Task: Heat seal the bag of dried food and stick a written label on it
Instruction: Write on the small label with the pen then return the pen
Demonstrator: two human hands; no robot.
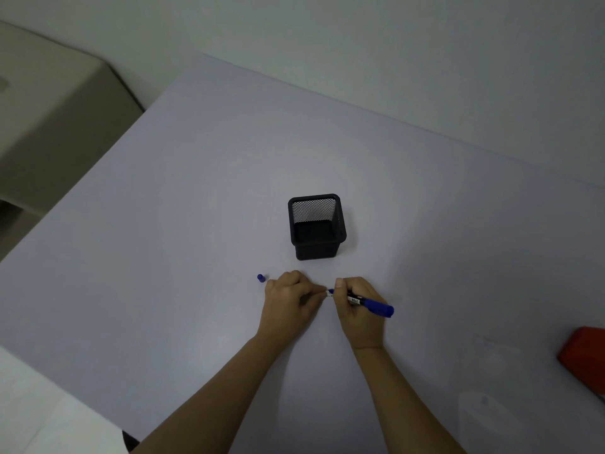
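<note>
My right hand (358, 309) grips a blue marker (371, 303), its tip pointing left onto a small white label (327, 293). The fingertips of my left hand (291, 298) pinch that label down on the pale table (183, 224); most of the label is hidden under the fingers. The marker's blue cap (261, 278) lies on the table just left of my left hand. No bag of dried food is in view.
A black mesh pen holder (317, 226) stands just beyond my hands and looks empty. A red object (584, 357) sits at the right edge, partly out of frame. A beige cabinet (55, 103) stands beyond the table's left edge.
</note>
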